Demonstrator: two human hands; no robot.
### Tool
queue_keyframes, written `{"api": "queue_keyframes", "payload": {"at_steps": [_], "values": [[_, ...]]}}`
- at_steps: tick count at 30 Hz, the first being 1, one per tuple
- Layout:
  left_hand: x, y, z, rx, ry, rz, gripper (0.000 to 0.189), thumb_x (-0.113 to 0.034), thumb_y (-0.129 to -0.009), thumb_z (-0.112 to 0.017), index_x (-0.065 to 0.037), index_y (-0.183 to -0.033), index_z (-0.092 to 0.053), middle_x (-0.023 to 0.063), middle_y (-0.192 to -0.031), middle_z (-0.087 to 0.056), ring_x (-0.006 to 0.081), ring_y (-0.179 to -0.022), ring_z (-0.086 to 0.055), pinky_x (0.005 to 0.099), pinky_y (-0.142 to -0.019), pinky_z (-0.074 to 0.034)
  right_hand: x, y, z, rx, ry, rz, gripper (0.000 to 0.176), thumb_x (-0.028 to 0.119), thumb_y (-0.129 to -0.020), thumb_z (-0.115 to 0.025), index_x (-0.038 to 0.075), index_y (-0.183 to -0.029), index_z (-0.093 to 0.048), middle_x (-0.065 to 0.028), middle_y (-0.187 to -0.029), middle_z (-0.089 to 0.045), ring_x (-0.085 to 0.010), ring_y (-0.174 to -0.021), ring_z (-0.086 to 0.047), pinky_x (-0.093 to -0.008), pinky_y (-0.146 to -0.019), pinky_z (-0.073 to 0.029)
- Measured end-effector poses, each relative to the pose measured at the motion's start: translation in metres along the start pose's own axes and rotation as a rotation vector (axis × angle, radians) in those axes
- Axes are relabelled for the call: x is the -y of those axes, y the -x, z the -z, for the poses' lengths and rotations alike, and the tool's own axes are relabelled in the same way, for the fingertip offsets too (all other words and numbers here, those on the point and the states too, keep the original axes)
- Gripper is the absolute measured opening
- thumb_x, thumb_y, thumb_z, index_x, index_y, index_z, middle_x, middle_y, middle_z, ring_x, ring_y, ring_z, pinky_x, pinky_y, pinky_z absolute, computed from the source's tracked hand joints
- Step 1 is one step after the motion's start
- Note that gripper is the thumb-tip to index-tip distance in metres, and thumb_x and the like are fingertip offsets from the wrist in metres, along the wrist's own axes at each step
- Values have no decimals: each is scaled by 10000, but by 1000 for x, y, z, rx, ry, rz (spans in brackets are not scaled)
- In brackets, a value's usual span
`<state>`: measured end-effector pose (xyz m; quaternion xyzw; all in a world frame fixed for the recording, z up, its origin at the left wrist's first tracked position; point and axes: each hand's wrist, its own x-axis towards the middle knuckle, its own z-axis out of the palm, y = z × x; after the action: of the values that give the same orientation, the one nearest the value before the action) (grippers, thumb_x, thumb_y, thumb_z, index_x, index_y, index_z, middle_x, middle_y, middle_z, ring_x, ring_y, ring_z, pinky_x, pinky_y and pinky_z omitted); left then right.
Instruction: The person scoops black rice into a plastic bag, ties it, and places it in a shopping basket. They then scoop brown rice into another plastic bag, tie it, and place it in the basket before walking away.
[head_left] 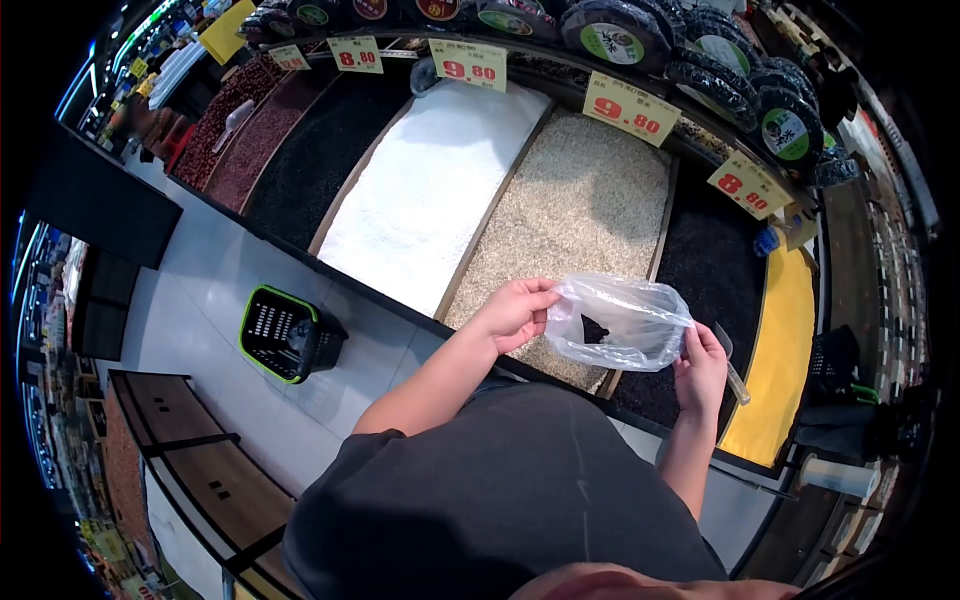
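A clear plastic bag (640, 345) is stretched between my two hands, its mouth spread, with a small dark patch showing in it. My left hand (520, 312) pinches the bag's left edge. The right edge is gripped by my right hand (700, 368). Both hands are above the bins, over pale grain (580, 190) and black grain (705, 240). Just right of my right hand lies a scoop with a clear handle (738, 385), partly hidden behind the fingers.
White (430, 180), dark (315, 150) and yellow (775, 350) bins flank these, with price signs (628, 108) along the back. A green-rimmed basket (280, 335) stands on the floor at left. Wooden shelving (190, 430) is at lower left. Round wrapped packages (612, 40) line the top.
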<state>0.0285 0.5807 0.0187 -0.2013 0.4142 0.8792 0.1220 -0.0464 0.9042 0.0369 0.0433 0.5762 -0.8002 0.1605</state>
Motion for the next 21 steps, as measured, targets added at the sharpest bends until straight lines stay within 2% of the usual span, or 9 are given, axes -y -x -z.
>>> {"api": "queue_keyframes", "payload": {"at_steps": [7, 9, 10, 11, 13, 15, 16, 19, 21], "values": [[18, -19, 8, 150, 541, 252, 300, -181, -1084, -446, -1, -1311, -523, 148, -1230, -649, 254, -1103, -681, 432, -970, -571, 1, -6, -8, 114, -404, -276, 288, 104, -1044, -480, -45, -1274, -571, -149, -1132, -694, -227, -966, -705, -386, -904, -590], [11, -24, 1, 77, 563, 280, 295, -136, -1079, -408, 51, -1260, -547, 166, -1182, -668, 252, -1035, -705, 414, -939, -587, -1, -15, -4, 223, -525, -308, 306, 37, -1004, -491, -62, -1288, -548, -168, -1109, -677, -249, -918, -711, -382, -805, -627], [10, -36, 19, 212, 624, 319, 306, -129, -1074, -398, 70, -1257, -541, 174, -1171, -666, 259, -1039, -701, 417, -948, -586, -7, -24, 11, 458, -651, -320, 316, 40, -993, -508, -85, -1280, -550, -196, -1147, -676, -268, -995, -706, -400, -881, -606], [16, -45, 32, 342, 695, 344, 316, -123, -1069, -388, 88, -1255, -534, 183, -1161, -664, 267, -1043, -697, 421, -958, -584, -10, -28, 15, 447, -717, -339, 325, 20, -971, -522, -90, -1275, -548, -212, -1149, -667, -284, -991, -705, -422, -908, -601], [-16, -14, -13, -27, 471, 227, 309, -96, -1052, -399, 110, -1239, -531, 196, -1137, -660, 262, -1005, -705, 393, -906, -612, -5, -26, 12, 360, -758, -335, 296, 29, -981, -527, -77, -1257, -556, -234, -1134, -667, -319, -1025, -703, -471, -924, -596], [-18, -20, 5, 44, 546, 198, 294, -72, -1027, -408, 96, -1222, -549, 190, -1113, -667, 251, -984, -706, 390, -883, -621, -1, -20, 12, 212, -848, -366, 266, 61, -1012, -512, -61, -1237, -583, -238, -1141, -675, -330, -1040, -701, -487, -936, -588], [-19, -20, 8, 31, 570, 228, 257, -82, -1026, -431, 74, -1171, -574, 156, -1024, -683, 213, -863, -720, 343, -761, -646, -2, -20, 10, 207, -852, -360, 266, 61, -1012, -512, -61, -1237, -583, -238, -1141, -675, -330, -1040, -701, -487, -936, -588], [-13, -29, 26, 354, 658, 253, 218, -100, -1046, -457, 47, -1134, -591, 135, -1033, -685, 194, -932, -715, 322, -800, -639, -4, -21, 8, 262, -899, -394, 257, 104, -1036, -508, -40, -1220, -615, -237, -1140, -683, -338, -1032, -703, -481, -950, -577], [-11, -27, 25, 336, 647, 249, 217, -130, -1054, -472, 29, -1124, -603, 113, -1008, -690, 182, -919, -714, 312, -788, -639, -8, -23, 13, 291, -922, -402, 268, 160, -1035, -543, -24, -1203, -639, -228, -1139, -689, -323, -1043, -695, -471, -976, -547]]}}
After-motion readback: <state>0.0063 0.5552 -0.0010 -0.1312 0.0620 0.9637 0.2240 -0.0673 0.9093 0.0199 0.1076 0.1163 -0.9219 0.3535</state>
